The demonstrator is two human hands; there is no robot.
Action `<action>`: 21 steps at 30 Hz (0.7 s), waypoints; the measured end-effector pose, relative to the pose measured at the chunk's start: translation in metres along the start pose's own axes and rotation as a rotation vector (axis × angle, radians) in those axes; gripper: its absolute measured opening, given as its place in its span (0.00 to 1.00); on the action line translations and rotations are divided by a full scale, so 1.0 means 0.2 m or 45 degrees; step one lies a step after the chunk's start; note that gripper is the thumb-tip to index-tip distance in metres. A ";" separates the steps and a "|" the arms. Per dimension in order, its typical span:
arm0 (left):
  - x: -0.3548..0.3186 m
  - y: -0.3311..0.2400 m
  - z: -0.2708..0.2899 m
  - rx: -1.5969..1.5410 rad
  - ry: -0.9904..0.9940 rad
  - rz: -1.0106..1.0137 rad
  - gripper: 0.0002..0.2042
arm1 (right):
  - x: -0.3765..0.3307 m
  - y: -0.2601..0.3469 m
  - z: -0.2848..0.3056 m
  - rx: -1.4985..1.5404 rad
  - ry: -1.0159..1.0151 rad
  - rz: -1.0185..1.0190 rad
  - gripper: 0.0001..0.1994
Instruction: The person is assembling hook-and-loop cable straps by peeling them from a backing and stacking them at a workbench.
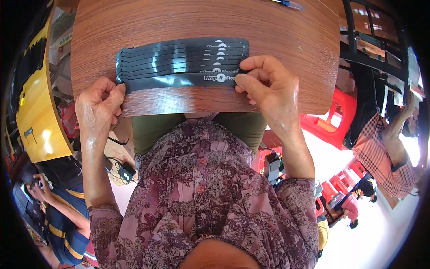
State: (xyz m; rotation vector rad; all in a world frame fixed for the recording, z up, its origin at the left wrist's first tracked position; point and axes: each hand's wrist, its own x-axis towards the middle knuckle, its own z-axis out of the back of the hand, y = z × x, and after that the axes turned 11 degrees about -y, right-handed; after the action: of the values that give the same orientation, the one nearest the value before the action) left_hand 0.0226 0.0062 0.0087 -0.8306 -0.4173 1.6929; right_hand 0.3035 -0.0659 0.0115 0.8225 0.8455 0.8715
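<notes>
Head view showed the left hand (99, 101) and right hand (271, 89), nearly closed, pinching opposite ends of overlapped black straps (179, 62) beside the worktop's (286, 40) near edge. Uneven pulling could have skewed them. Counted: two hands, one pen (291, 4), at least six straps.

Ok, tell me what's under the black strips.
The brown wood-grain tabletop shows around the black strips, but the patch beneath them is covered; anything else there cannot be seen.
</notes>
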 end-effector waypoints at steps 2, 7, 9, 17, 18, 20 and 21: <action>0.00 0.00 0.01 0.021 -0.007 0.023 0.11 | -0.01 -0.02 -0.01 -0.031 -0.023 0.021 0.10; 0.00 0.00 0.01 0.061 -0.013 0.012 0.10 | -0.03 -0.03 -0.01 -0.037 -0.079 0.106 0.13; 0.00 0.00 0.01 0.066 -0.012 0.006 0.10 | -0.04 -0.03 -0.01 -0.038 -0.063 0.095 0.13; 0.00 0.00 0.01 -0.003 -0.010 0.009 0.10 | -0.03 -0.03 -0.01 -0.066 -0.109 0.060 0.16; 0.00 0.00 0.01 -0.002 -0.010 0.010 0.10 | -0.03 -0.03 -0.01 -0.070 -0.132 0.067 0.17; 0.00 0.00 0.01 0.001 -0.013 0.011 0.10 | -0.04 -0.02 -0.01 -0.071 -0.142 0.065 0.18; 0.00 0.01 0.01 0.002 -0.015 0.011 0.10 | -0.04 -0.02 -0.02 -0.072 -0.153 0.064 0.18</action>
State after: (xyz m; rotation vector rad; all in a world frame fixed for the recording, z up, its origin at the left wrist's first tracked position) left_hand 0.0200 0.0053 0.0099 -0.8229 -0.4211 1.7065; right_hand 0.2993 -0.0739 0.0080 0.8411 0.6947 0.8779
